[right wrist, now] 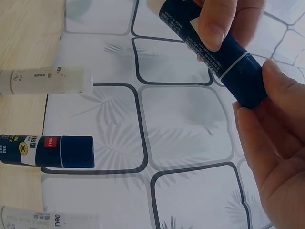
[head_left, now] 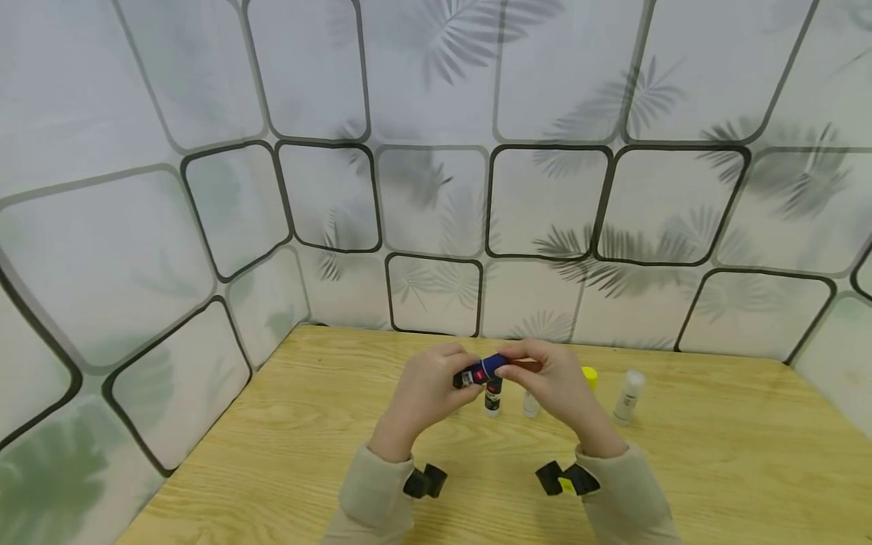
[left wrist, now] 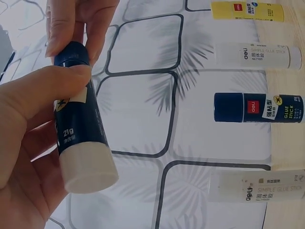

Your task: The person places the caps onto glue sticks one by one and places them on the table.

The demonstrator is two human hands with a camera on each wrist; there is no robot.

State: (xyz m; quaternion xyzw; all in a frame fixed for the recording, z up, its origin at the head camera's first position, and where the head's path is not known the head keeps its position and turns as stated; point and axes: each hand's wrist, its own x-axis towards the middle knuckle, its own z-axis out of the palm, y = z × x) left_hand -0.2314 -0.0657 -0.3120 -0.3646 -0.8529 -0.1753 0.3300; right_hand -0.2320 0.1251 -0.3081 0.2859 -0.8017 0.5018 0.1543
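Note:
A dark blue glue stick (head_left: pixel 481 371) is held above the table, tilted, between both hands. My left hand (head_left: pixel 425 387) grips its body, thumb across the label, with the whitish base (left wrist: pixel 89 167) sticking out. At the other end, the thumb and fingers of my right hand (head_left: pixel 559 382) pinch the blue cap (right wrist: pixel 244 81). A pale line shows where cap and body meet. Behind the hands, a second blue glue stick (head_left: pixel 493 398) stands upright on the table, with a white glue stick (head_left: pixel 530 406) to its right.
The yellow-capped glue stick (head_left: pixel 589 375) is partly hidden by my right hand. Farther right stands another white glue stick (head_left: pixel 628 397). The left wrist view shows one more white glue stick (left wrist: pixel 257 186) beside the blue one. A patterned curtain (head_left: pixel 436 197) borders the wooden table (head_left: pixel 286 439).

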